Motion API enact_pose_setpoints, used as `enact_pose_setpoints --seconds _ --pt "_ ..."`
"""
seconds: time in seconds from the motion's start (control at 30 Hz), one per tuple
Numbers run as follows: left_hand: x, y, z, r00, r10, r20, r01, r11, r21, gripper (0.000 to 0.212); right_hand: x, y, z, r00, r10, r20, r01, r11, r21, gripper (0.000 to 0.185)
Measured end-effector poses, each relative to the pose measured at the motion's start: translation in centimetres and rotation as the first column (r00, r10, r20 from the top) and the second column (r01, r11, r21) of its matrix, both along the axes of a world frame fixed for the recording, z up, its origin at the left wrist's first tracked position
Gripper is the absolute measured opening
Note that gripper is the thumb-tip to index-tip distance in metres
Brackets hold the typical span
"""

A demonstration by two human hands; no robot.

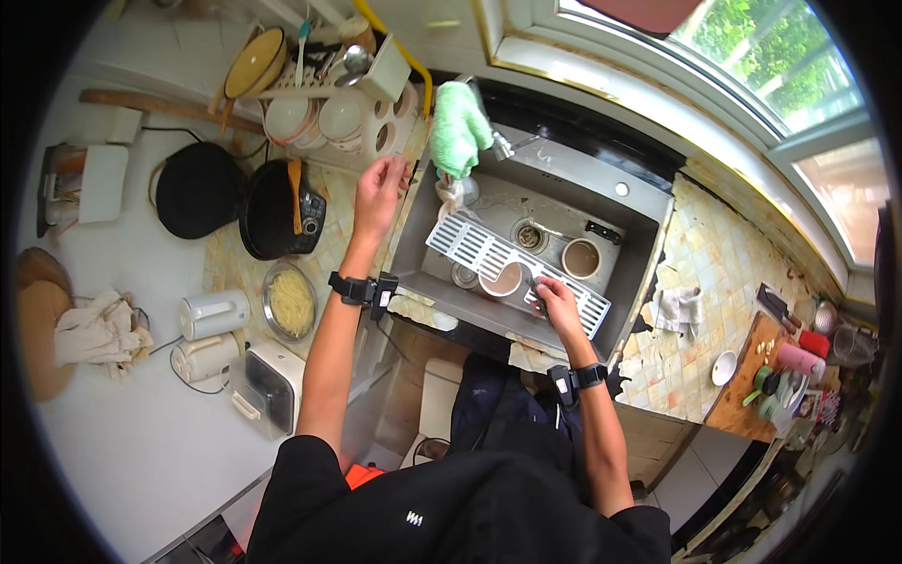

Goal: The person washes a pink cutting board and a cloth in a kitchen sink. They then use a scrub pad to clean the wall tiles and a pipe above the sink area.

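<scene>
My left hand (384, 185) is raised over the left rim of the sink, its fingers drawn together. Whether anything small is pinched in it cannot be made out. My right hand (559, 303) is closed around a small dark utensil (540, 304), mostly hidden by the fingers, above the slotted drain rack (465, 243). This rack lies slantwise across the stainless-steel sink (440, 285). Beside my right hand is a bowl of cloudy liquid (502, 280). Another bowl (581, 259) stands on the sink floor, near a black-handled knife (603, 232). A green cloth (458, 130) hangs over the faucet (502, 146).
Left of the sink are a glass bowl of pale shreds (289, 302), an open electric griddle (271, 211) with a wooden spatula (295, 197), and two kettles (215, 314). At right lie a grey rag (680, 310), a small white bowl (724, 368), a cleaver (774, 303) and a cutting board (740, 395).
</scene>
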State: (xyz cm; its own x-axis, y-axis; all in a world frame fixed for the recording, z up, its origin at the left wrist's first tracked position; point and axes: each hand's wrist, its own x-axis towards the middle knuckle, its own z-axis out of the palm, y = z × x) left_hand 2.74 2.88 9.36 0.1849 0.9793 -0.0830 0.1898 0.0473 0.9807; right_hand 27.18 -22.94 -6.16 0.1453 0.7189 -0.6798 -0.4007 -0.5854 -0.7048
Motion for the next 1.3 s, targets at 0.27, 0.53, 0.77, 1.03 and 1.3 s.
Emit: enact_pose_setpoints --seconds 0.27,0.53,0.77,1.03,1.3 --pt "8.8 -3.9 10.9 0.848 0.188 -0.495 0.107 0.855 0.507 0.029 5.6 -7.6 2.6 0.943 -0.288 -0.168 0.308 0.945 0.108 0.029" --pt "8.9 -5.8 14.1 0.821 0.347 -0.454 0.178 0.599 0.781 0.024 10.8 -10.8 4.3 0.87 -0.373 -0.323 0.452 0.865 0.219 0.029" --pt "15.4 -7.5 11.2 0.895 -0.049 -0.444 0.333 0.735 0.59 0.025 14.5 -14.0 6.1 0.848 -0.389 -0.36 0.486 0.842 0.235 0.026" --pt "32.9 -23.0 6.5 0.933 -0.312 -0.18 0.313 0.95 -0.027 0.023 14.6 -18.6 5.7 0.784 -0.442 -0.436 0.531 0.841 0.102 0.028" --pt "41.0 -32.7 2.6 0.478 -0.874 0.086 0.867 0.454 -0.204 0.071 15.1 -20.9 3.8 0.776 -0.414 -0.476 0.526 0.841 0.124 0.028"
